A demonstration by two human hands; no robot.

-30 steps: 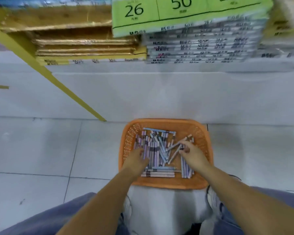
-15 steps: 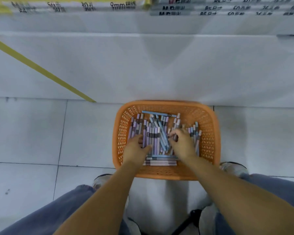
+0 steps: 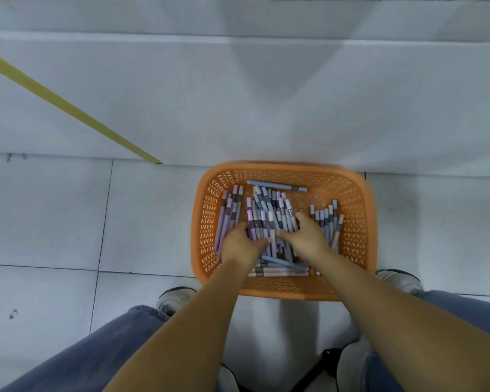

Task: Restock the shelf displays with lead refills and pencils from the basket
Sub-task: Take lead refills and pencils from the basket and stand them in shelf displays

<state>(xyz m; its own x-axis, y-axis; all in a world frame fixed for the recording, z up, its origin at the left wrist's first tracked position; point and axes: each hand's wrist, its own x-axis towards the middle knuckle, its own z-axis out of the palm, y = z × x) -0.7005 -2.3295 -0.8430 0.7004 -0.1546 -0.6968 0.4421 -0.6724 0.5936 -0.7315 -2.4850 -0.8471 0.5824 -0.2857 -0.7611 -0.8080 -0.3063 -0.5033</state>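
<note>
The light was soft and even. A grey shadow lay on the white wall (image 3: pixel 153 94) behind the basket (image 3: pixel 359 222), and another on the floor (image 3: pixel 40 222) near it. The basket's far rim looked smeary. The pencils (image 3: pixel 262 219) looked sharp. Straight lines bent near the edges.

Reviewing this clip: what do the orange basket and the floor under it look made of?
Orange basket: most likely moulded plastic, matte, judging by its uniform colour and lattice-cut walls.
Floor: looks like glazed ceramic tile, pale grey, slightly shiny, given the thin dark grout lines; stone cannot be excluded.
</note>
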